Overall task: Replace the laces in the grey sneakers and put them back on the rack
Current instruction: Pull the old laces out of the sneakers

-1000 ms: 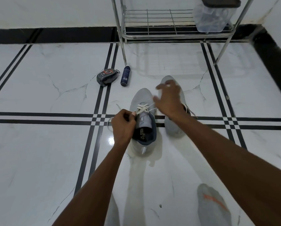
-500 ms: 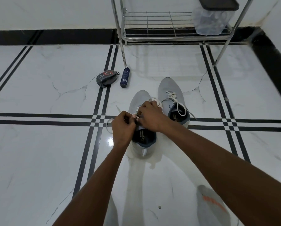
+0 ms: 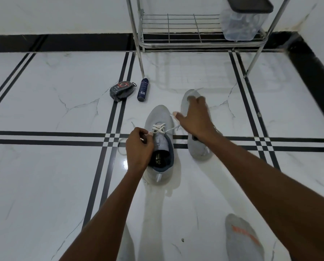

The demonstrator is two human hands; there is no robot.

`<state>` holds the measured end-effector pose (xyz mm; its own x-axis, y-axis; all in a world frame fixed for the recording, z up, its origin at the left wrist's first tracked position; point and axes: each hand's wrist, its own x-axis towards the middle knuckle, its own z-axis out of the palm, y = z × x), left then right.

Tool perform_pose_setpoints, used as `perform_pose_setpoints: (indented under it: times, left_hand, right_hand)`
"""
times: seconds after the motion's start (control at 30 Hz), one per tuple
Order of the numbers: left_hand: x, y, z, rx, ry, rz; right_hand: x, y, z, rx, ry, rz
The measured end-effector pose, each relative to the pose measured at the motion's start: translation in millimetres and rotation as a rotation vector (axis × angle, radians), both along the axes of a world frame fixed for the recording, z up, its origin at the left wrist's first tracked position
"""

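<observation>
White marble-look floor tiles [image 3: 44, 185] with thin black double stripes carry everything. Toward the floor's far edge, left of the rest, lie a dark oval shoe-polish case [image 3: 122, 90] and, just beside it, a slim navy spray can [image 3: 142, 89], probably set aside within reach. Nearer, the left hand [image 3: 139, 147] is curled, pinching one end of the white flat lace [image 3: 158, 127] at the eyelets of the left grey knit sneaker [image 3: 160, 142], which stands upright with its toe pointing away; that likely steadies the shoe. The right hand [image 3: 196, 117] pinches the other lace end and draws it taut up and to the right, apparently to snug the crossings. Under that hand sits the right grey knit sneaker [image 3: 198, 147], mostly hidden, so whether it is laced cannot be told. A grey-socked foot [image 3: 242, 236] shows at the near edge. By the white wall stands the chrome wire shoe rack [image 3: 180, 29], its bottom shelf holding a clear plastic box with a dark lid [image 3: 242, 21]; neither sneaker is on it yet.
</observation>
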<state>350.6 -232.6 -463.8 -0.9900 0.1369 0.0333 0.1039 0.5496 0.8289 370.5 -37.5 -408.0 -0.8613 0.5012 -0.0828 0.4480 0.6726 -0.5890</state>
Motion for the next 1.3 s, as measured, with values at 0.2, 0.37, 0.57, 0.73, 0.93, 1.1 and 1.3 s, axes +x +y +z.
perform_pose_setpoints:
  times: [0.2, 0.37, 0.57, 0.73, 0.93, 1.1, 1.3]
  left_hand:
    - [-16, 15, 5, -0.272, 0.217, -0.324]
    - [-22, 24, 3, -0.527, 0.337, -0.423]
    - [-42, 16, 9, -0.108, 0.170, 0.156]
    - [-37, 6, 11, -0.092, 0.213, -0.028]
    - [-30, 20, -7, -0.473, 0.339, -0.363]
    - [-62, -5, 18, -0.159, -0.030, 0.546]
    - [-33, 10, 2, -0.392, 0.237, -0.397]
  right_hand:
    - [7, -47, -19, -0.091, -0.215, 0.109]
    - [4, -42, -22, -0.007, -0.200, 0.169]
    - [10, -35, -24, -0.043, -0.224, 0.142]
    - [12, -39, -23, -0.064, -0.208, 0.163]
    - [14, -39, -19, -0.074, -0.212, 0.181]
    - [14, -37, -18, -0.086, -0.220, 0.175]
    - [11, -40, -14, -0.081, -0.225, 0.183]
